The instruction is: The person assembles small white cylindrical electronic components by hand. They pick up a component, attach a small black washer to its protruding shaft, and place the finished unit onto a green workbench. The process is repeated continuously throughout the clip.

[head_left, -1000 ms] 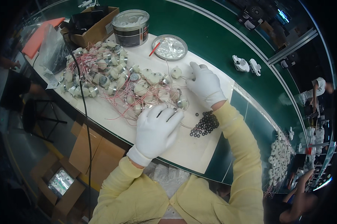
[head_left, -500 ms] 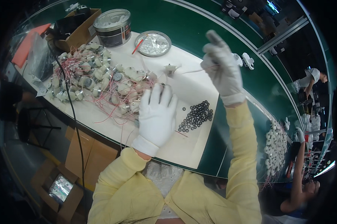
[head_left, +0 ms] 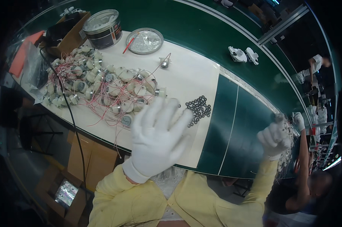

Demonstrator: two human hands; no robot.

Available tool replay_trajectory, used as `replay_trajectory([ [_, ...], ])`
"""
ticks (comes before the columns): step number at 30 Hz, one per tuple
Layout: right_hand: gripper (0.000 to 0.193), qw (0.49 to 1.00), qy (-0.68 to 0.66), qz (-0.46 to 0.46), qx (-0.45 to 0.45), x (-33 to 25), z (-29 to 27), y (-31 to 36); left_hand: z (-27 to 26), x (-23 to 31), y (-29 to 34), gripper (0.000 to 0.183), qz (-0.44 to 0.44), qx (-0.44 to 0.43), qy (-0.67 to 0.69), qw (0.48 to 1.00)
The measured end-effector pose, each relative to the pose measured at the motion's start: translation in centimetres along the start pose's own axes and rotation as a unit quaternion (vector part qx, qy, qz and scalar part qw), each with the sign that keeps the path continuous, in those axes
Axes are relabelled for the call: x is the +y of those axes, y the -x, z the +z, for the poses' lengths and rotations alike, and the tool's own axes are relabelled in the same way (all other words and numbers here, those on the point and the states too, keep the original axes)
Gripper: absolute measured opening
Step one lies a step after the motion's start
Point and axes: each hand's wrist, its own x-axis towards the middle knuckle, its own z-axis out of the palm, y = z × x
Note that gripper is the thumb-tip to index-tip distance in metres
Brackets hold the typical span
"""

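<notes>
My left hand (head_left: pixel 157 136), in a white glove, is open with fingers spread, over the table between the heap of small motors and the black rings. Its fingertips are nearest to a motor (head_left: pixel 160 92) at the heap's edge and to the small black rings (head_left: pixel 198 109). Far to the right, my gloved right hand (head_left: pixel 275 139) is at the edge of a pile of white parts (head_left: pixel 286 160). Its fingers look bent but are smeared, and I cannot see whether they hold anything. A single motor (head_left: pixel 165 62) with a pink wire stands apart on the white sheet.
The heap of motors with pink wires (head_left: pixel 103 85) fills the left, crossed by a black cable (head_left: pixel 70 109). Behind are a tub (head_left: pixel 103 32), a round lid (head_left: pixel 150 43) with a red stick and a cardboard box (head_left: pixel 67 43). Another person's gloved hand (head_left: pixel 299 121) is beside the right pile.
My right hand has swung from above the white sheet to the far right pile, away from the single motor's wire. My left hand has come back from the motor heap, spreading its fingers.
</notes>
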Motion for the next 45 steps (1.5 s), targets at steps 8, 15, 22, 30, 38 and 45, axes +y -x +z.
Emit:
replay_trajectory([
  [8, 0.09, 0.972, -0.091, -0.052, 0.209, 10.5, 2.5, 9.1, 11.0, -3.0, -5.5, 0.048, 0.011, -0.02, 0.142, 0.99],
  [15, 0.087, 0.955, -0.145, -0.154, 0.209, 15.1, 3.2, 11.6, 11.8, -3.2, -7.8, 0.044, 0.134, -0.187, 0.11, 0.967],
  [22, 0.094, 0.957, -0.149, -0.141, 0.205, 15.5, 2.9, 11.7, 11.1, -2.2, -6.0, 0.048, 0.239, -0.217, 0.091, 0.942],
  [30, 0.104, 0.951, -0.096, -0.11, 0.273, 15.5, 3.4, 11.7, 9.0, -0.5, -3.3, 0.05, 0.226, -0.25, 0.115, 0.934],
  [38, 0.097, 0.961, -0.191, -0.118, 0.159, 14.6, 2.2, 11.3, 5.9, -2.5, -2.6, 0.053, 0.121, -0.178, 0.142, 0.966],
  [45, 0.096, 0.954, -0.216, -0.086, 0.187, 14.5, 2.2, 11.2, 3.7, -2.9, 1.6, 0.068, 0.117, -0.167, 0.026, 0.979],
])
